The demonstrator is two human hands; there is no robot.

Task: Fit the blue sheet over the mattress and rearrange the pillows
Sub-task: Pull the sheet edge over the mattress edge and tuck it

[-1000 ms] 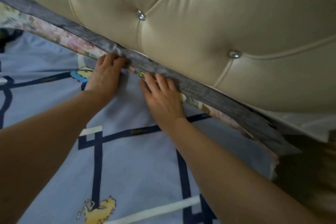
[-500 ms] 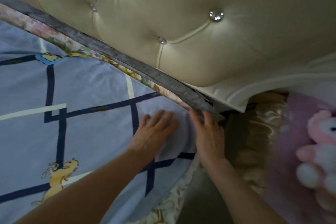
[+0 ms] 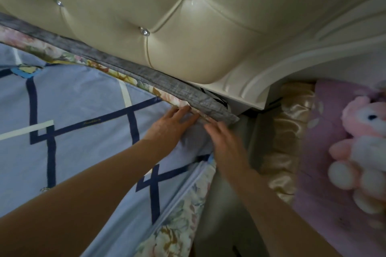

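Observation:
The blue sheet [image 3: 83, 106], light blue with navy and cream lines, covers the mattress top up to its head-end right corner. A floral mattress [image 3: 177, 223] shows below the sheet's hem on the right side and along the top edge. My left hand [image 3: 169, 127] lies flat on the sheet at the corner, fingers reaching the grey strip [image 3: 167, 81]. My right hand [image 3: 223, 137] is blurred, fingers spread, pressing the sheet's corner beside the mattress edge. No pillow on the bed is in view.
A cream tufted headboard [image 3: 188, 27] with silver buttons rises just behind the mattress. To the right lie a gold satin cushion [image 3: 288, 131], a purple pillow [image 3: 325, 152] and a pink plush rabbit [image 3: 363, 148]. A narrow gap separates them from the bed.
Both hands slid right along the head edge from the middle to the mattress corner. The sheet's corner now hangs over the side and the plush rabbit came into view.

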